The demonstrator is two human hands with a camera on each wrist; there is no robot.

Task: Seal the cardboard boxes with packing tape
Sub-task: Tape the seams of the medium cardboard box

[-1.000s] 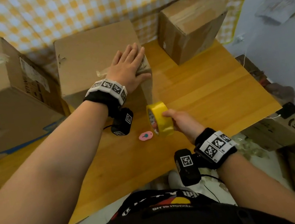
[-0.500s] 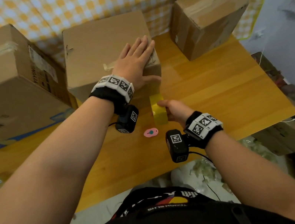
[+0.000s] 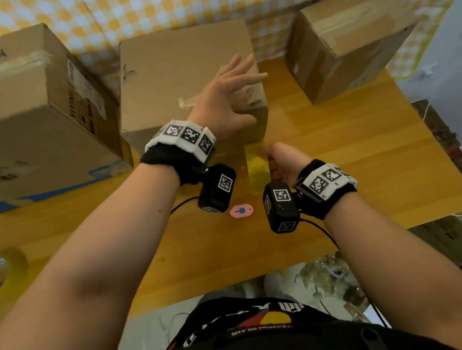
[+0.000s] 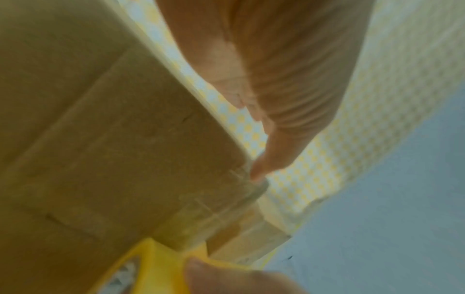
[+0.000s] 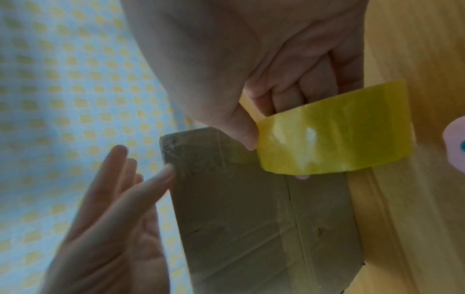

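Right hand [image 3: 281,160] grips yellow packing-tape roll [image 3: 258,167] against brown cardboard box's [image 3: 184,69] near-right corner; left hand [image 3: 226,99] flat, fingers straight, on top.

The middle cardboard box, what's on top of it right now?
On the middle box, the open left hand presses near its front right corner, beside a tape strip. What lies beneath the palm is hidden.

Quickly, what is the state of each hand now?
Left hand: open, fingers straight, touching the middle brown cardboard box.
Right hand: grips the yellow packing tape roll.
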